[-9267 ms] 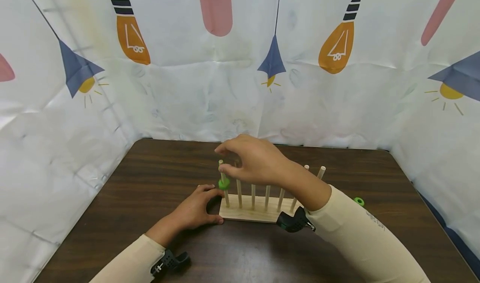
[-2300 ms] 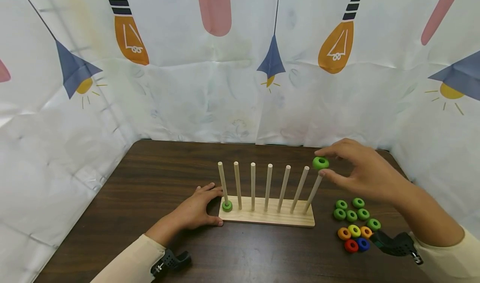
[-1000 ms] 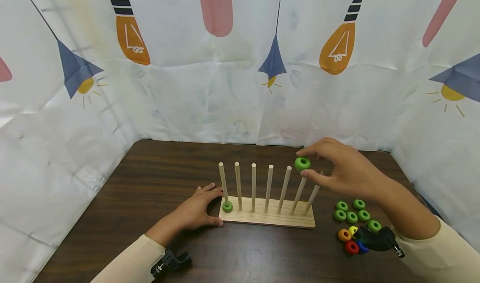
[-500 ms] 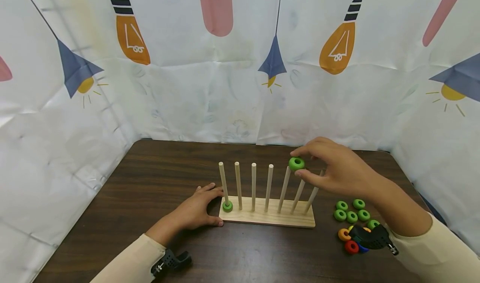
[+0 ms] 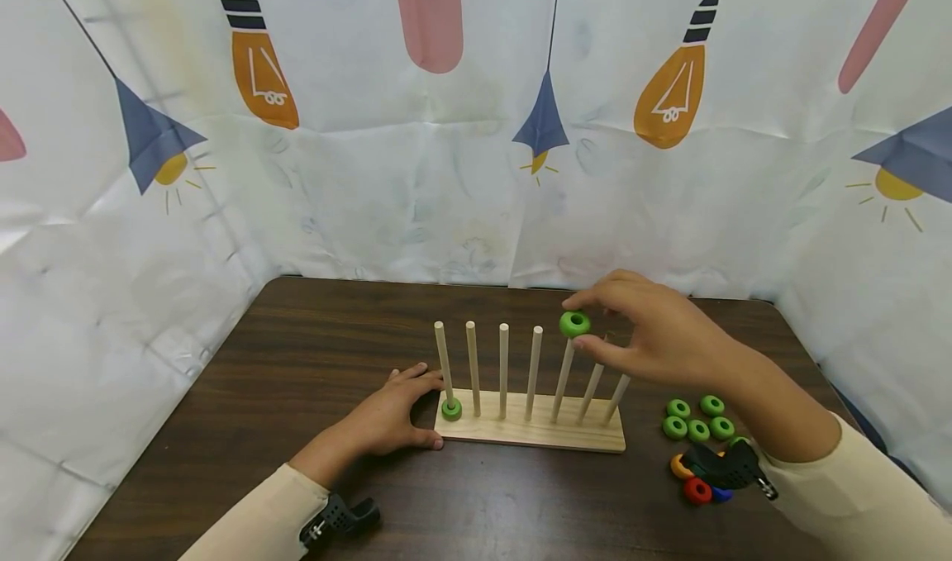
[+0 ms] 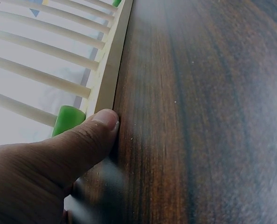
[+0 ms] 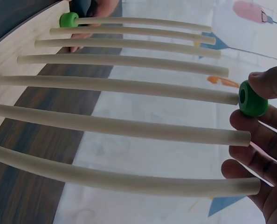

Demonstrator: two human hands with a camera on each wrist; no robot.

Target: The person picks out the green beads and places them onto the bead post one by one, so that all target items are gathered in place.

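A wooden peg stand (image 5: 531, 431) with a row of several upright pegs lies on the table. My left hand (image 5: 387, 412) grips its left end, the thumb (image 6: 106, 120) pressed to the front edge and the fingers towards the back corner. A green ring (image 5: 451, 411) sits at the foot of the leftmost peg. Between thumb and forefinger my right hand (image 5: 654, 330) pinches another green ring (image 5: 568, 330). This ring is right at the tip of the third peg from the right, and in the right wrist view its hole faces that peg's end (image 7: 231, 97).
To the right of the stand lie several loose green rings (image 5: 674, 428). Nearer the front are an orange ring (image 5: 678, 467), a red ring (image 5: 697, 500) and a blue ring (image 5: 723, 495), partly covered by the black strap (image 5: 732, 468) on the right wrist. A printed white cloth (image 5: 372, 206) hangs behind the table.
My right hand has carried its green ring leftwards, from over the rightmost peg to the third from the right. The first green ring, earlier partway down the leftmost peg, is now at its foot.
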